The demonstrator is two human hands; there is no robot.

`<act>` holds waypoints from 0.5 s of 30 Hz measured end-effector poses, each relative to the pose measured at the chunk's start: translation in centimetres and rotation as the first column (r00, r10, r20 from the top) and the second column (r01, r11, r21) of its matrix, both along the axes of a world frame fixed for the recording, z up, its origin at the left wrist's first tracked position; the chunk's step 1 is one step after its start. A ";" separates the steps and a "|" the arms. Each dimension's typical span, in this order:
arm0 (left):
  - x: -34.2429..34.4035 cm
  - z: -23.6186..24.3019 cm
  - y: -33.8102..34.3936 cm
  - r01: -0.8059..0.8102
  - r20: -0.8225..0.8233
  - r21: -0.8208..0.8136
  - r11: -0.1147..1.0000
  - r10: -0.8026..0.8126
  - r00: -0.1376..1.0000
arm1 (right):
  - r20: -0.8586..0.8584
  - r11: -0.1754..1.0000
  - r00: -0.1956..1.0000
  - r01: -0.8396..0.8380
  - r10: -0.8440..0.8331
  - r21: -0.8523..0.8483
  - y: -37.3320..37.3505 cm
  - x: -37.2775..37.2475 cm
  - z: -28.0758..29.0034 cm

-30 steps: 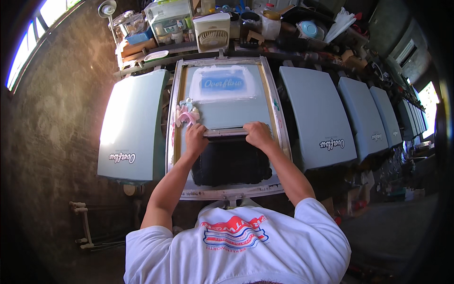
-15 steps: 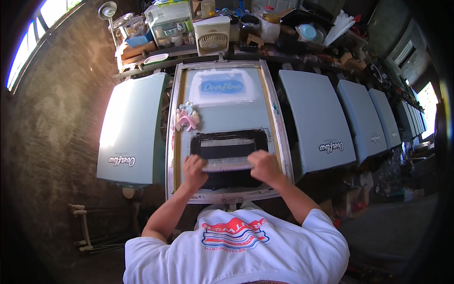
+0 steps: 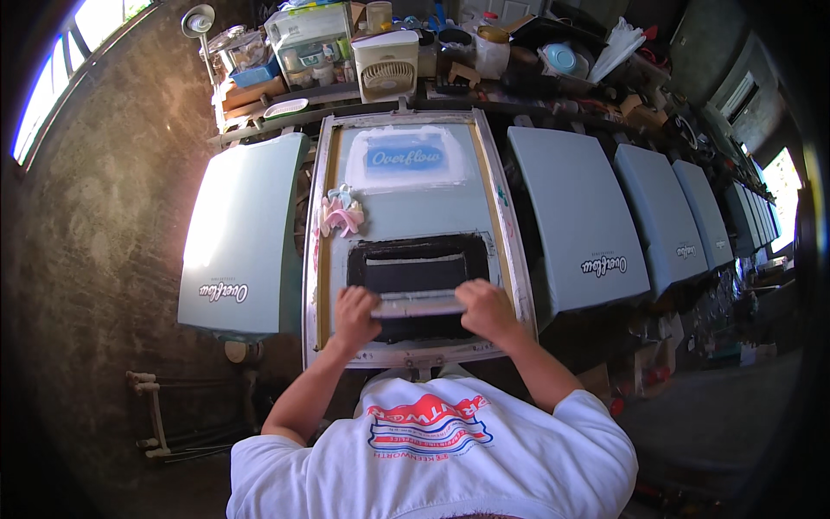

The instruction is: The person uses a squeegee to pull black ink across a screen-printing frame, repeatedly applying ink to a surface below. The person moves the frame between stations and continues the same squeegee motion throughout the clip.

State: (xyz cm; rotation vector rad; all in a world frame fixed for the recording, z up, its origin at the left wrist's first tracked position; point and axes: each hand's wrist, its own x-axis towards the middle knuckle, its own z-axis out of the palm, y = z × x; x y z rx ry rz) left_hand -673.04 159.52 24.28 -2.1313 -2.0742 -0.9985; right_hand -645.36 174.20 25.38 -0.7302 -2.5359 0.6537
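Observation:
A pale, bar-shaped squeegee lies crosswise on a screen-printing frame in front of me. My left hand is closed round its left end, and my right hand grips the right end. Black ink covers a rectangle of the mesh, showing on both the far and near sides of the bar. Farther up the screen is a white-bordered patch with blue lettering. Crumpled pink and pale-blue scraps rest near the frame's left side. The squeegee's lower edge is hard to make out.
Pale blue-grey printed panels flank the frame: one on the left, several on the right, the nearest close beside it. Behind stands a cluttered shelf with a small fan, jars and a clear drawer box. A lamp rises at back left.
The squeegee and both hands have shifted slightly toward me over the inked area. A little more black shows beyond the bar. Both hands keep their grip.

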 end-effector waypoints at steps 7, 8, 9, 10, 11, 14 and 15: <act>6.8 -1.5 -11.6 0.160 -0.019 -0.237 0.958 -0.169 0.985 | -0.048 0.996 0.997 0.057 -0.054 0.066 -11.2 6.7 -2.0; 6.7 -1.6 -12.8 0.164 -0.011 -0.297 0.941 -0.175 0.984 | -0.009 0.999 1.000 0.023 -0.023 0.026 -11.9 7.2 -2.0; 6.3 -1.6 -13.9 0.128 0.011 -0.284 0.950 -0.130 0.991 | -0.006 1.000 1.000 0.010 -0.010 -0.012 -12.3 7.6 -2.0; 5.6 -1.6 -14.8 0.021 -0.010 -0.228 0.973 -0.024 1.000 | -0.002 0.998 1.000 -0.013 0.013 -0.058 -12.5 8.0 -2.0; 4.6 -1.6 -15.6 -0.083 -0.022 -0.176 0.981 0.080 0.997 | -0.029 0.995 0.999 0.030 -0.033 -0.095 -12.5 8.3 -1.9; 0.2 -1.9 -17.1 -0.466 -0.052 -0.035 0.884 0.464 0.884 | -0.076 0.963 0.976 0.184 -0.202 -0.197 -11.5 9.6 -2.5; -1.4 -2.1 -17.3 -0.549 0.048 -0.103 0.829 0.555 0.830 | -0.101 0.919 0.924 0.348 -0.370 -0.186 -11.0 10.0 -3.0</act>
